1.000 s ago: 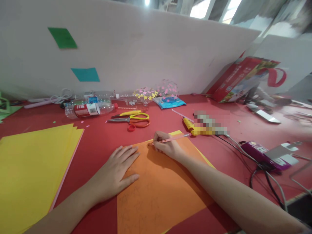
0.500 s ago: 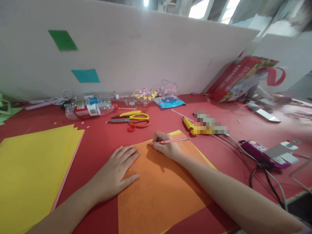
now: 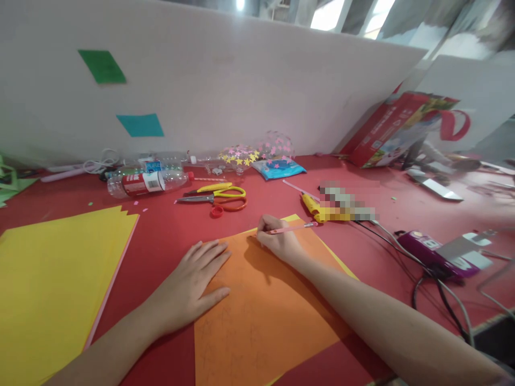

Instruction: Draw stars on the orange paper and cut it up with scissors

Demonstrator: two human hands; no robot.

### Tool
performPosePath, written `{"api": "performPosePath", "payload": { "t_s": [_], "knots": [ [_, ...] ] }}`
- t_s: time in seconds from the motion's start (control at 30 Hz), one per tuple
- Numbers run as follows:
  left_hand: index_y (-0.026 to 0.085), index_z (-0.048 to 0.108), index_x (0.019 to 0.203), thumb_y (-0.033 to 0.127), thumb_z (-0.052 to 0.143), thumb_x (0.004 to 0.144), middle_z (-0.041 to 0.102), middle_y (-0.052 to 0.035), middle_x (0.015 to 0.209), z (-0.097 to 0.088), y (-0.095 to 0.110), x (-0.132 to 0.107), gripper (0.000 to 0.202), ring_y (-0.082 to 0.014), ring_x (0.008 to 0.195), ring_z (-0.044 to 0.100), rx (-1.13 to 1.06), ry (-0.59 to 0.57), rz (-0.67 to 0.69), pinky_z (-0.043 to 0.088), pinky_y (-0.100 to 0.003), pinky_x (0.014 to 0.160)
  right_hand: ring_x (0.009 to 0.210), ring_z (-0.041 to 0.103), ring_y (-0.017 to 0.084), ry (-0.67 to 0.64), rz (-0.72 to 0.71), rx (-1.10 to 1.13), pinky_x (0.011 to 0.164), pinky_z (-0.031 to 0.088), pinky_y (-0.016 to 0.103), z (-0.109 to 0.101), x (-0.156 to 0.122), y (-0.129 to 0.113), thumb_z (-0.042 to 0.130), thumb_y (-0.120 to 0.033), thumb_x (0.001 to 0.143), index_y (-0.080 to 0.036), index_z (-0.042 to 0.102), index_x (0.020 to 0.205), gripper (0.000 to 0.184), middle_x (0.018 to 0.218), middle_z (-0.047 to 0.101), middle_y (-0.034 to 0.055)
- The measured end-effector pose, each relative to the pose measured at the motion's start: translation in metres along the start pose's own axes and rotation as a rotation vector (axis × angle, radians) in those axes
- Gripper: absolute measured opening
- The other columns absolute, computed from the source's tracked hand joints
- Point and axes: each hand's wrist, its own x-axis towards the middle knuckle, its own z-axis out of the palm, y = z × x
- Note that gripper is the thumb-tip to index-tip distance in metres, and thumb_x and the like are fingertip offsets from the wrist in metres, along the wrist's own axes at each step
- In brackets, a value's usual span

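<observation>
An orange sheet of paper lies on the red table, with the edge of a yellow sheet showing beneath it. Faint pencil marks cover its lower left part. My left hand rests flat on the sheet's left edge, fingers spread. Near the far edge, my right hand grips a pink pencil, its tip close to the paper; I cannot tell whether it touches. Beyond the sheet lie scissors with yellow and orange handles, a yellow-handled tool and a red bottle cap.
A yellow paper stack lies on the left. Farther back are a plastic bottle, a blue packet and star-covered clear domes. On the right are a yellow glue gun, cables, a purple box and a red bag.
My right hand has shifted slightly right with the pencil, whose back end has tipped a little higher. The left hand stays where it was.
</observation>
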Motion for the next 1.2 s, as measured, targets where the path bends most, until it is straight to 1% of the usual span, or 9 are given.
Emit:
{"api": "performPosePath", "payload": {
  "t_s": [0.2,0.37,0.53,0.63,0.83,0.93,1.03,1.1,1.2],
  "knots": [
    [0.023,0.039,0.146,0.056,0.040,0.096,0.037,-0.0086,0.152,0.001,0.000,-0.001,0.060,-0.0288,0.140,0.029,0.007,0.018,0.009,0.019,-0.053,0.115,0.048,0.043,0.013,-0.025,-0.008,0.018,0.046,0.030,0.024,0.000,-0.001,0.000,0.047,-0.013,0.067,-0.023,0.040,0.059,0.015,0.049,0.046,-0.0043],
    [0.024,0.038,0.146,0.054,0.040,0.097,0.037,-0.0077,0.152,0.002,0.000,0.000,0.058,-0.0282,0.140,0.029,-0.002,0.027,0.011,0.018,-0.052,0.115,0.049,0.039,0.011,-0.069,-0.072,0.001,0.047,0.029,0.022,0.000,-0.002,-0.002,0.048,-0.013,0.065,-0.022,0.040,0.059,0.014,0.051,0.045,-0.0047],
    [0.020,0.039,0.146,0.056,0.039,0.096,0.036,-0.0095,0.152,0.003,0.000,0.000,0.061,-0.0295,0.141,0.028,0.003,0.014,0.004,0.018,-0.054,0.115,0.049,0.035,0.010,-0.121,-0.094,0.041,0.046,0.025,0.021,0.002,-0.003,0.002,0.048,-0.015,0.066,-0.022,0.041,0.060,0.012,0.050,0.042,-0.0056],
    [0.021,0.039,0.145,0.055,0.039,0.096,0.037,-0.0086,0.152,0.002,0.000,0.000,0.060,-0.0291,0.140,0.028,0.003,0.018,0.005,0.018,-0.054,0.115,0.049,0.035,0.010,-0.144,-0.108,0.057,0.047,0.025,0.021,0.002,-0.003,0.002,0.049,-0.017,0.066,-0.021,0.041,0.060,0.010,0.051,0.042,-0.0057],
    [0.018,0.040,0.145,0.056,0.039,0.096,0.036,-0.0102,0.152,0.001,0.000,0.001,0.061,-0.0301,0.140,0.029,0.006,0.002,0.000,0.019,-0.055,0.115,0.048,0.036,0.010,-0.143,-0.123,0.067,0.045,0.026,0.021,0.003,-0.003,0.003,0.049,-0.016,0.064,-0.021,0.042,0.058,0.011,0.050,0.044,-0.0056],
    [0.019,0.040,0.145,0.055,0.039,0.096,0.037,-0.0101,0.152,0.000,0.000,0.001,0.061,-0.0302,0.140,0.029,0.011,0.002,0.000,0.019,-0.055,0.114,0.045,0.042,0.010,-0.144,-0.037,0.173,0.043,0.030,0.020,0.002,-0.001,0.003,0.050,-0.020,0.068,-0.022,0.045,0.062,0.008,0.051,0.050,-0.0049],
    [0.019,0.041,0.144,0.053,0.041,0.096,0.038,-0.0097,0.151,-0.001,0.002,0.000,0.059,-0.0300,0.140,0.030,0.022,0.006,-0.004,0.020,-0.054,0.115,0.039,0.044,0.010,-0.056,0.096,0.314,0.040,0.033,0.020,-0.003,0.003,-0.003,0.047,-0.031,0.077,-0.022,0.045,0.065,0.015,0.049,0.054,-0.0044],
    [0.017,0.041,0.144,0.050,0.042,0.096,0.039,-0.0102,0.151,-0.002,0.003,0.000,0.058,-0.0299,0.140,0.030,0.042,0.004,-0.009,0.020,-0.054,0.115,0.035,0.043,0.009,-0.008,0.144,0.361,0.037,0.032,0.020,-0.009,0.005,-0.010,0.044,-0.036,0.079,-0.022,0.044,0.065,0.020,0.045,0.053,-0.0045],
    [0.013,0.043,0.142,0.042,0.042,0.095,0.039,-0.0124,0.150,-0.001,0.002,0.001,0.055,-0.0306,0.139,0.031,0.083,0.009,-0.034,0.019,-0.057,0.114,0.036,0.043,0.009,-0.059,0.188,0.350,0.037,0.032,0.019,-0.017,0.004,-0.022,0.050,-0.028,0.071,-0.021,0.046,0.068,0.009,0.045,0.054,-0.0053]
  ]
}}
